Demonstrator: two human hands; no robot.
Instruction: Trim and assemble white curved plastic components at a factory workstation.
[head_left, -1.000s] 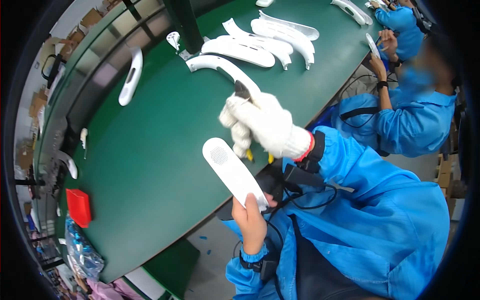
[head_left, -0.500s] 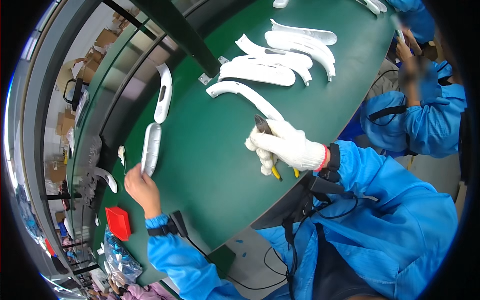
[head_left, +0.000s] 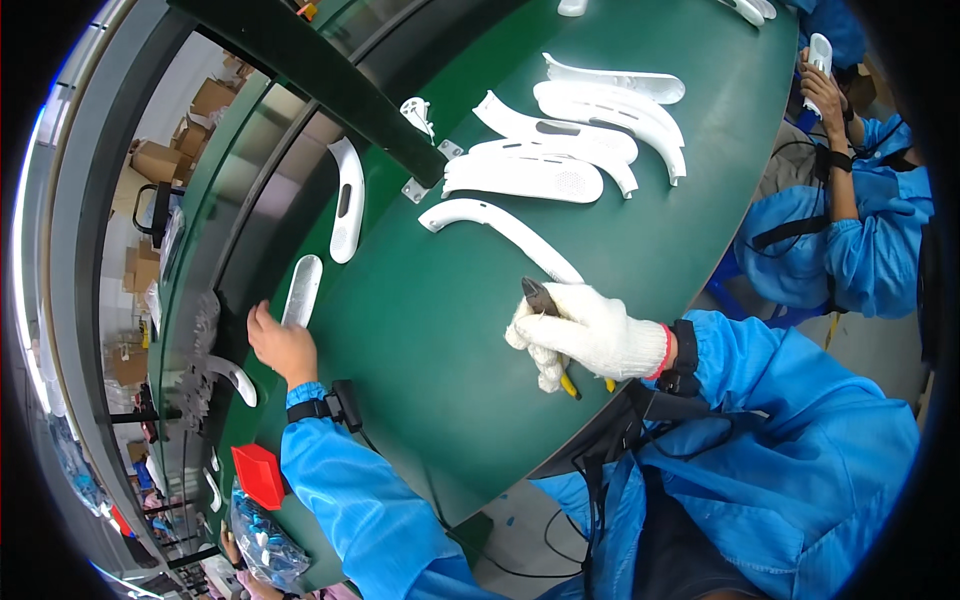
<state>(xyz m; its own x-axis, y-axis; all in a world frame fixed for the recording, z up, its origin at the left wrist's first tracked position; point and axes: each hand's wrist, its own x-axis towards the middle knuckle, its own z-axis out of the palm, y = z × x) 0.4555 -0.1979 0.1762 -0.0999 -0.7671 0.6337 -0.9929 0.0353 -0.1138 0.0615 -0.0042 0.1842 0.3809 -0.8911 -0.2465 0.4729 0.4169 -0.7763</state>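
Note:
My left hand [head_left: 283, 345] is bare, its fingers apart beside the near end of a white trough-shaped plastic shell [head_left: 303, 288]; I see nothing held in it. A white cotton glove with a red cuff covers my right hand [head_left: 590, 335], which is closed around a pair of cutting pliers [head_left: 540, 297]. Their dark jaws point up and away, and the yellow handle ends show below the glove. Just beyond that glove lies a curved white plastic piece [head_left: 505, 228]. Farther off, several white curved housings [head_left: 560, 140] lie grouped together, some overlapping.
A green post [head_left: 320, 80] is bolted to the green tabletop [head_left: 420, 370]. Another white housing [head_left: 347, 200] lies beyond the shell. At left are a curved white piece [head_left: 235, 378], a red bin [head_left: 259, 476] and a plastic bag [head_left: 265, 540]. A co-worker [head_left: 840, 210] sits at right.
My view has shifted slightly. My left hand has moved off the shell's end, its fingers spreading. The small white part beside it no longer shows. My right hand keeps hold of the pliers.

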